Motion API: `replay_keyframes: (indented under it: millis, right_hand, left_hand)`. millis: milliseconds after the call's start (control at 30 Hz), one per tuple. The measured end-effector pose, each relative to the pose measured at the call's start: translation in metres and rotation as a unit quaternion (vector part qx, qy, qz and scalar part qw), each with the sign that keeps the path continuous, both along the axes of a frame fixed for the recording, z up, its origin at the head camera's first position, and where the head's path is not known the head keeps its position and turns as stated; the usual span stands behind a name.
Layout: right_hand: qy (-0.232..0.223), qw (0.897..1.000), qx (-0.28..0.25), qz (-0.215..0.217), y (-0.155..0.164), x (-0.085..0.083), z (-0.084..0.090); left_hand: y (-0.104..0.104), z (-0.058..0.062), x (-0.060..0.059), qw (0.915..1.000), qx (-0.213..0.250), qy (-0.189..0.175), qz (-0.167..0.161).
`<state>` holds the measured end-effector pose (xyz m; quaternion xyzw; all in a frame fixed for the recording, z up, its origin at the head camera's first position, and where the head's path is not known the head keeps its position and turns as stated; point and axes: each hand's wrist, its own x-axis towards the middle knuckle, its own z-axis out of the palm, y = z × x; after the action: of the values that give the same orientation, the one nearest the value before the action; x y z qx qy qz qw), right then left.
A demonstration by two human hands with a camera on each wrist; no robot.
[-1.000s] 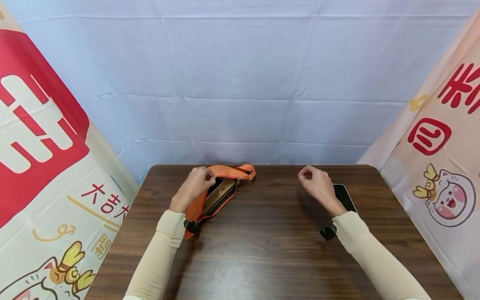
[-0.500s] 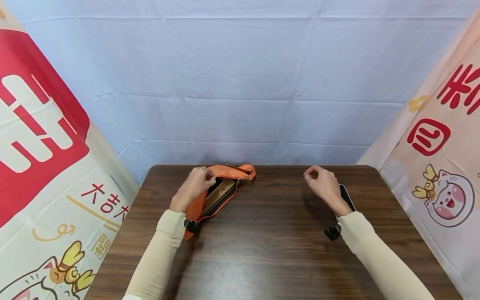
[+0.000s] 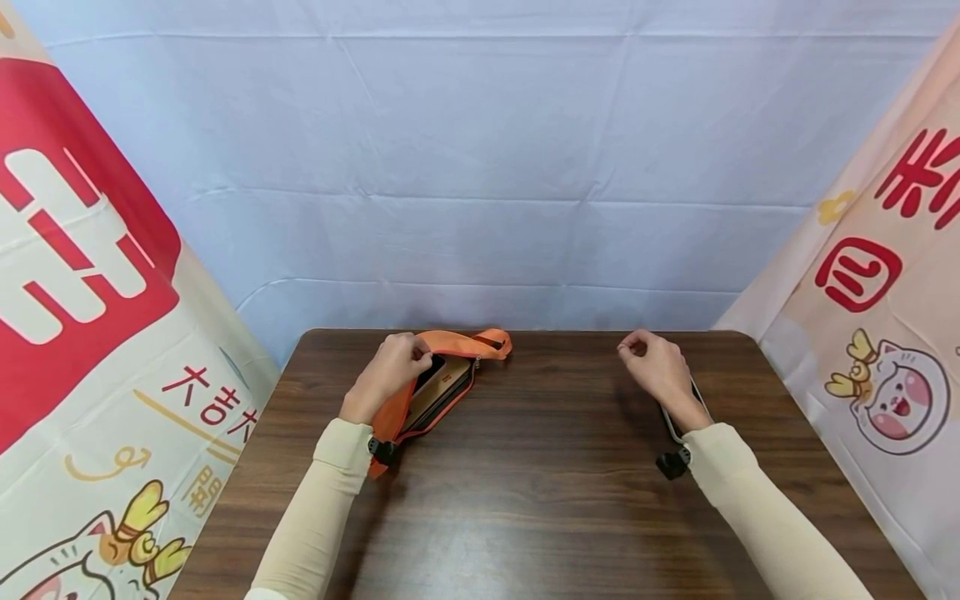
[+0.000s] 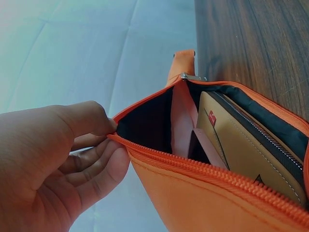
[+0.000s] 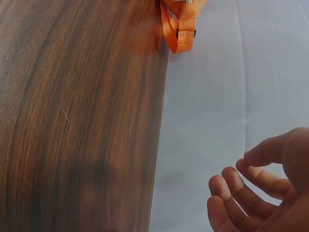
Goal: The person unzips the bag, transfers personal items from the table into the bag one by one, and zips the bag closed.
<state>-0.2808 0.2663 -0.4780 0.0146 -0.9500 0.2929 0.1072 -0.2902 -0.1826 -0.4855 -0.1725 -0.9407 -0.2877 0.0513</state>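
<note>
An orange zippered bag lies at the back left of the table, its mouth spread wide. Thumb and fingers of my left hand pinch the zipper edge of that mouth. Inside sit a tan zippered wallet and a flat pinkish thing, whose kind I cannot tell. My right hand hovers over the table's right side, fingers loosely curled, holding nothing. Beneath its wrist lies a flat dark-faced device with a pale rim, mostly hidden by the arm.
The bag's orange strap loops along the back edge of the brown wooden table. Behind the table hangs a pale blue cloth. Printed cloths stand at both sides.
My right hand has drifted a little to the right, covering more of the dark-faced device. The left hand and the bag have stayed in place.
</note>
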Motion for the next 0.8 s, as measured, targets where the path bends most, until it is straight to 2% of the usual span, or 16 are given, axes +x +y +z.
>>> replay_keyframes:
  millis: [800]
  right_hand:
    - [0.001, 1.000, 0.004, -0.010, 0.013, 0.004, -0.003]
  left_hand:
    - [0.001, 0.003, 0.000, 1.0000, -0.004, -0.009, 0.002]
